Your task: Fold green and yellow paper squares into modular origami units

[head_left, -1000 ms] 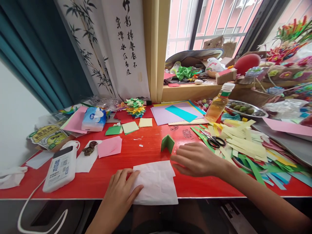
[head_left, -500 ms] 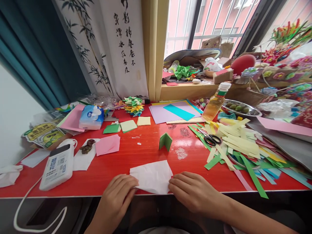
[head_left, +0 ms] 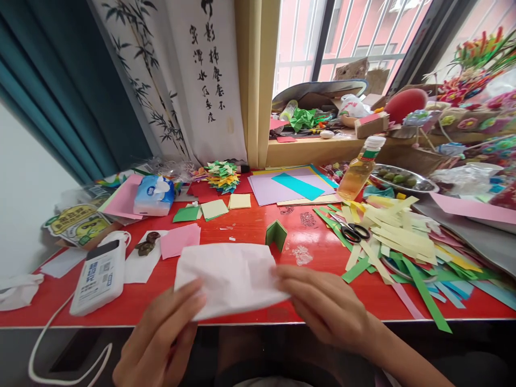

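A creased white tissue paper [head_left: 229, 277] is lifted off the red table [head_left: 242, 236], stretched between my two hands near the front edge. My left hand [head_left: 161, 338] pinches its lower left corner. My right hand [head_left: 322, 306] grips its right edge, fingers closed on it. Just beyond the sheet stands a small folded green paper piece [head_left: 276, 235]. A pink square of paper [head_left: 180, 239] lies to the left of the sheet.
Black-handled scissors [head_left: 353, 232] lie among a heap of yellow and green paper strips [head_left: 399, 236] on the right. A white power bank with cable [head_left: 99, 274], a tissue pack [head_left: 154, 194], a bottle [head_left: 360, 169] and stacked coloured sheets [head_left: 292, 185] crowd the table.
The white sheet, flat on the table a second ago, has been picked up and spread wider between both hands. My right hand came back from near the green piece to the sheet's edge.
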A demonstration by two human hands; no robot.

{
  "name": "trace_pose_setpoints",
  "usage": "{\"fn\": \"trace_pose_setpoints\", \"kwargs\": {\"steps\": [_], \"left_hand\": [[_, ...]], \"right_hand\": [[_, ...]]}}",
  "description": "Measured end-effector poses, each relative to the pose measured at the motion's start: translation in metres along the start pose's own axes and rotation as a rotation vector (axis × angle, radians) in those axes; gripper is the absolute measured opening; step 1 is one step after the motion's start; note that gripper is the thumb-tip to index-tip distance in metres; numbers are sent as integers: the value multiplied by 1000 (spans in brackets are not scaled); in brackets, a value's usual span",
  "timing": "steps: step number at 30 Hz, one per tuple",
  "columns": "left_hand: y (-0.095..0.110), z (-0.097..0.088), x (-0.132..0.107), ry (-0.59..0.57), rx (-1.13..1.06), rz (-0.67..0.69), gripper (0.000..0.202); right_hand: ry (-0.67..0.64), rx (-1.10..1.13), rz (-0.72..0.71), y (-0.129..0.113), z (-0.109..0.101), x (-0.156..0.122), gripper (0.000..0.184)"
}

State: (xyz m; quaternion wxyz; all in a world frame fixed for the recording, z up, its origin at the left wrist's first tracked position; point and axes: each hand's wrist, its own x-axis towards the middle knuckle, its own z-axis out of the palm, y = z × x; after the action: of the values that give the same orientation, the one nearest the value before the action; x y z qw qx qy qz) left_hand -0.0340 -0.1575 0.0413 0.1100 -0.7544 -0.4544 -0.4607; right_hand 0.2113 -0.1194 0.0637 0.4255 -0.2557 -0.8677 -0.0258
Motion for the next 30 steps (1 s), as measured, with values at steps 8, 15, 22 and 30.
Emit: {"fn": "trace_pose_setpoints", "kwargs": {"steps": [8, 15, 22, 30], "left_hand": [[-10, 12, -51, -324, -203, -129, 16], [-15, 22, -36, -353, -182, -590, 22], [-22, 35, -13, -460, -199, -891, 42], [-29, 45, -8, -315, 57, -628, 33]], "right_hand": [[-378, 149, 82, -3, 30, -61, 20], [8, 107, 364, -11, 42, -56, 20], [142, 177, 399, -13, 52, -54, 40], [-122, 84, 192, -13, 55, -53, 26]]}}
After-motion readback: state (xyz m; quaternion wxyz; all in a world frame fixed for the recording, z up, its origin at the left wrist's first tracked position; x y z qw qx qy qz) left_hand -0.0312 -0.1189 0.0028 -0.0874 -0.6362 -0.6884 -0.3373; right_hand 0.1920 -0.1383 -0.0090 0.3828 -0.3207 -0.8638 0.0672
